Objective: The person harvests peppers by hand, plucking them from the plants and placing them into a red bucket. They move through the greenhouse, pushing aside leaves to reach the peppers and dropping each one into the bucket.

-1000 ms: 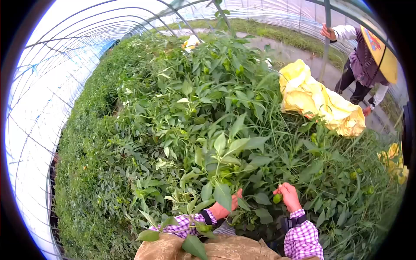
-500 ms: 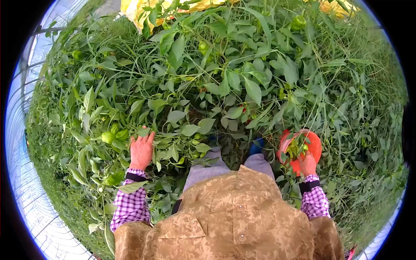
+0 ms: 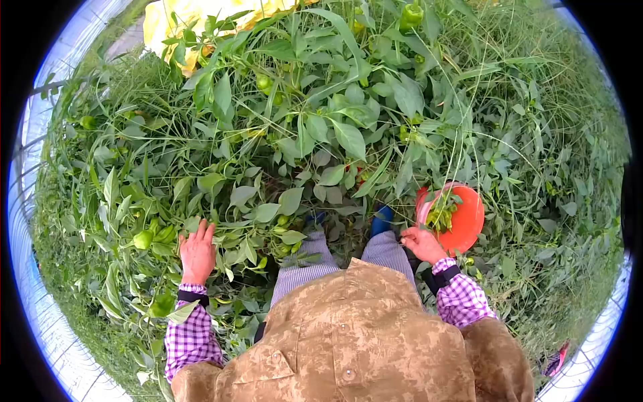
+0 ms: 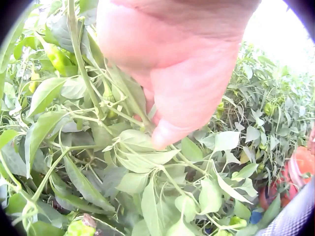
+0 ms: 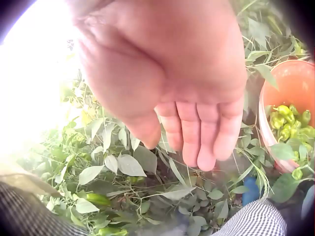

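Note:
Among the pepper plants, my left hand reaches over leafy stems, fingers extended in the head view. In the left wrist view its thumb lies against a branch, with the fingertips partly hidden behind leaves. Just left of this hand hangs a green pepper. My right hand is in front of the legs, at the near left side of a red bucket. The right wrist view shows its palm bare and its fingers straight. Several green peppers lie inside the bucket.
Dense pepper plants and long grass surround the person. A yellow sack lies at the upper left. Blue shoes stand among the stems. More green peppers hang around, one pepper at the top and another pepper by the left sleeve.
The head view has swung down from the rows to the bucket. My right hand, earlier holding a green pepper, then at the bucket's mouth, has moved left out of it. The left hand stays among leaves.

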`<state>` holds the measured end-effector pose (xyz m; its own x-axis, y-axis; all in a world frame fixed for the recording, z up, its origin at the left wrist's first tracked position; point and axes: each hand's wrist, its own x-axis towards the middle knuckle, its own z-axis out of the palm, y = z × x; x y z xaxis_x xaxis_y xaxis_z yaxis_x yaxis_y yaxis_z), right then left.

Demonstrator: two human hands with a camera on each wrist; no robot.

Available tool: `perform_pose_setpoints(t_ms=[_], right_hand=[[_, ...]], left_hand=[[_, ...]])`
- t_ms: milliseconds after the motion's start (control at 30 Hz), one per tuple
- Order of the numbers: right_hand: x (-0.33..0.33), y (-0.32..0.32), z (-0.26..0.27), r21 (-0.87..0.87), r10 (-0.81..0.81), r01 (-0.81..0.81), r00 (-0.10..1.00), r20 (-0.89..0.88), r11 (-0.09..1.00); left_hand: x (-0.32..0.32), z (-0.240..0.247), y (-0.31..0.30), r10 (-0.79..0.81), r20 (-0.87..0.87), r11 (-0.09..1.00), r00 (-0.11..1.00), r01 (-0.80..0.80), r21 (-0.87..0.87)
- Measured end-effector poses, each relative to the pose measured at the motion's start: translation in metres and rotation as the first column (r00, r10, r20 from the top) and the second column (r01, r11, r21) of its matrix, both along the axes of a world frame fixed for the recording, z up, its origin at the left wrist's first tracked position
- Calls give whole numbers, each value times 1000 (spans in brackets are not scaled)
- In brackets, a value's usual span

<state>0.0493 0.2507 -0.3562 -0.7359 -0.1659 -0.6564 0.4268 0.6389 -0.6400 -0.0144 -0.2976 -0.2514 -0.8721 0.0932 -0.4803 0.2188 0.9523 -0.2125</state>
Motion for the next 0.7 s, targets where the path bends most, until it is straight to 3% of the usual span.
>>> perform_pose_setpoints(t_ms=[233,400,500,700], right_hand=[[67,31,11,186,-169,146,979,115,972],[111,52,-19,56,-362,359,906,220,932],[109,58,-2,-44,-434,459,863,257,887],[129,106,3,-10,-536,544,829,156,839]], left_hand=[[-4,-1,-2,-70,-20,998,997,70,-6],[-11,3,3,-111,-19,994,994,111,10],[-16,12,15,-112,43,993,993,113,-24],[-26,22,36,-74,101,992,992,84,-92]])
